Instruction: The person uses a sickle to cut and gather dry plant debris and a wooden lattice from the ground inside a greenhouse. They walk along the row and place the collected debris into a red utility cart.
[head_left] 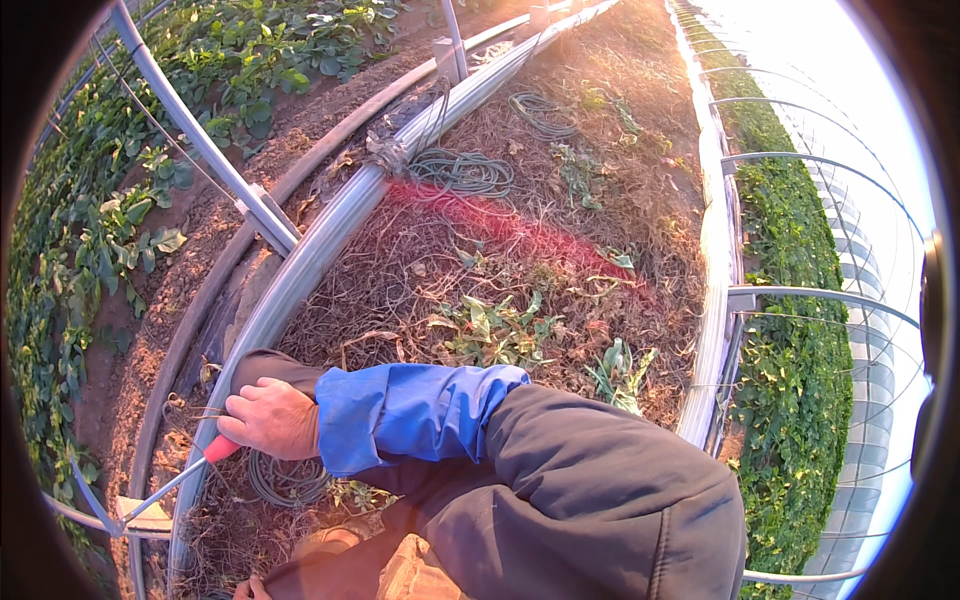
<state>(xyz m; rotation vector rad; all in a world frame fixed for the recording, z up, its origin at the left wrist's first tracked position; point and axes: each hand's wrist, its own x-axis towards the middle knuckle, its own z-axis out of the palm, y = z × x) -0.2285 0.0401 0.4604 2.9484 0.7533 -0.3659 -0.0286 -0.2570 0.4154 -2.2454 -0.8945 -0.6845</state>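
Closed in a firm fist, the right hand (270,417) in its blue sleeve (420,410) grips the red handle (221,449) of a slim tool at eight o'clock, its metal shaft (168,488) slanting toward eight o'clock, across a ribbed metal rail (330,235) to a pale block (148,518), though contact there is hard to judge. At seven o'clock, what look like the left hand's fingertips (252,588) peek in, too cropped to tell their grip. Dry stalks (400,270) cover the middle, with a coiled green cord (462,172) at twelve.
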